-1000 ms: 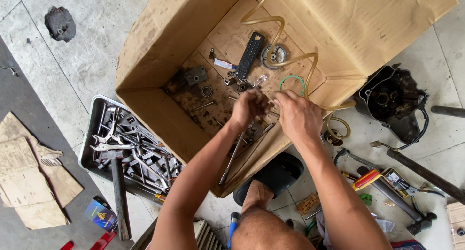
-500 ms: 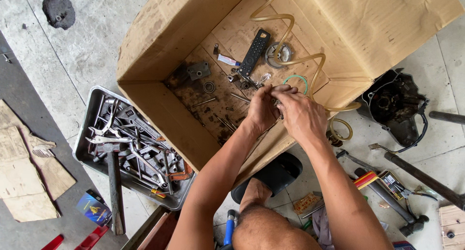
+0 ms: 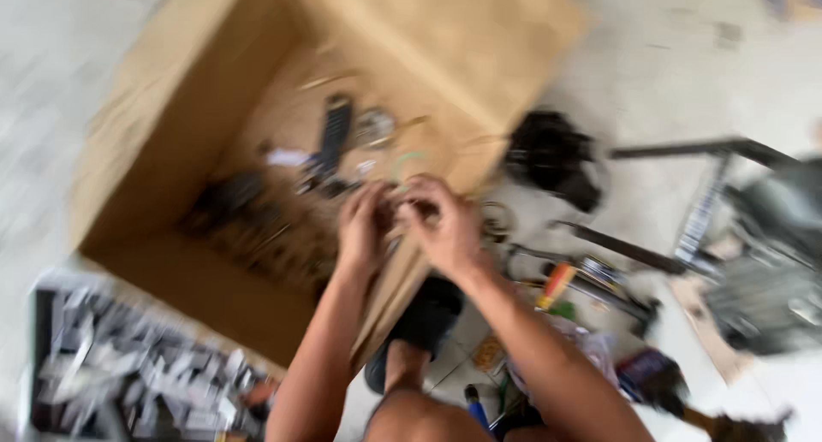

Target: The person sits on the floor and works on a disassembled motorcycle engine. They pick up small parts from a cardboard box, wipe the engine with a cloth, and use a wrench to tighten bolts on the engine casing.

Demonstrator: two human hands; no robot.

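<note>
Frame heavily motion-blurred; detail is limited throughout.

Pale tiled floor (image 3: 651,57) under everything. On it, a big open cardboard box (image 3: 180,125), flaps spread, taking up the upper left and centre of the view. Inside the box: a long dark flat part (image 3: 334,134) near the middle, a round grey metal piece (image 3: 374,125) just beside it to the right, a small white scrap (image 3: 285,157) to its left, and a dark cluster of small parts (image 3: 231,198) toward the box's near-left wall.

Lower left, outside the box: a dark tray of metal tools (image 3: 137,373), contents smeared into grey streaks.

Right of the box: a black lump of machinery (image 3: 552,155) on the floor; beyond it a dark metal frame (image 3: 702,151) and a grey machine body (image 3: 771,271) at the right edge. Below these, a scatter of hand tools, one with a red-and-yellow handle (image 3: 556,284).

Person's black shoe (image 3: 424,322) on the floor under the forearms.

Both hands meet over the box's near-right edge. Left hand (image 3: 364,228) and right hand (image 3: 445,228) are pressed close together, fingers (image 3: 428,189) curled inward around something small between them; blur hides what it is, and I cannot tell if either hand truly grips it. A pale green ring (image 3: 409,161) lies in the box just above the knuckles.
</note>
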